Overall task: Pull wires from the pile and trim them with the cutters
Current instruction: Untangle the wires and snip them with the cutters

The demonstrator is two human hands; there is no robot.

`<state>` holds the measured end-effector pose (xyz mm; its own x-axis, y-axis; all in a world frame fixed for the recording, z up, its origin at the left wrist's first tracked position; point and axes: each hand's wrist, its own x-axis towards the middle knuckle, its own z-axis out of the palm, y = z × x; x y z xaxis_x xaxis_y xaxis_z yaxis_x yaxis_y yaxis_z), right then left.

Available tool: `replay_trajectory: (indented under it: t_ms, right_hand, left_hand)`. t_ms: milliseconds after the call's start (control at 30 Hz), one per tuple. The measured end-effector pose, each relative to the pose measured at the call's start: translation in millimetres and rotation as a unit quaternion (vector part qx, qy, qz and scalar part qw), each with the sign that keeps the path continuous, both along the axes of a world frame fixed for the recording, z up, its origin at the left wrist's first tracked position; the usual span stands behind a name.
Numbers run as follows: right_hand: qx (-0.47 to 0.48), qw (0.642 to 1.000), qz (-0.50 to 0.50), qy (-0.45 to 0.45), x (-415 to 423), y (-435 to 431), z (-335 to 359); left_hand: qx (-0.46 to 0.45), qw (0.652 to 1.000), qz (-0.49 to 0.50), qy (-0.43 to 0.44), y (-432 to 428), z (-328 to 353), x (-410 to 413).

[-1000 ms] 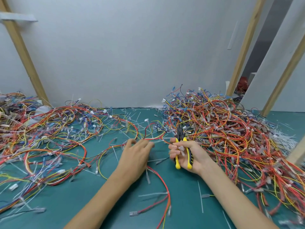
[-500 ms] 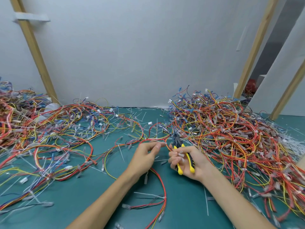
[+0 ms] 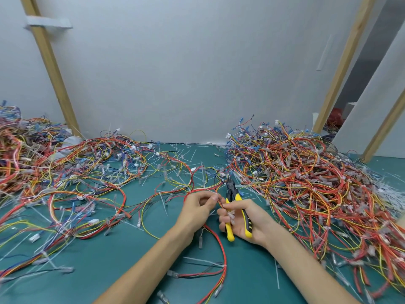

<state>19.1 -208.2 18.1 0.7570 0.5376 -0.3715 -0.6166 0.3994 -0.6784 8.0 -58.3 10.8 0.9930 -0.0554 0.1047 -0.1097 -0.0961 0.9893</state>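
A big tangled pile of red, orange and yellow wires (image 3: 306, 178) covers the right side of the green mat (image 3: 122, 260). My right hand (image 3: 245, 220) grips yellow-handled cutters (image 3: 234, 207), jaws pointing away toward the pile, and its thumb and forefinger also hold a thin wire bundle (image 3: 221, 255). My left hand (image 3: 199, 207) pinches the same red, yellow and orange bundle just left of the cutters. The bundle loops down between my forearms toward the near edge.
A looser spread of wires (image 3: 65, 178) lies across the left half of the mat, with cut white zip-tie bits (image 3: 192, 156) scattered between. Wooden posts (image 3: 50, 66) lean against the white wall behind. Shredded white offcuts (image 3: 390, 189) lie at the far right.
My left hand rose from the mat and took hold of the wire bundle, bringing it against my right hand. The view has shifted to the left and lifted slightly.
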Motion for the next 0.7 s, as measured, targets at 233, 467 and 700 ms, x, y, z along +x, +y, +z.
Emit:
replay_trajectory:
  t_ms: [233,467,700]
  right_hand:
    - [-0.105,0.992,-0.020,-0.069,1.2,5.3,-2.0]
    - [-0.226,0.929,-0.209,-0.207,5.6,-4.5,-2.5]
    - [-0.362,0.869,-0.178,-0.286,2.8,-8.0,1.1]
  left_hand:
    - [0.028,0.999,0.008,0.043,4.1,-1.1,3.1]
    - [-0.019,0.999,0.023,0.025,28.9,1.9,12.2]
    - [0.062,0.996,-0.035,0.046,49.6,-0.4,24.8]
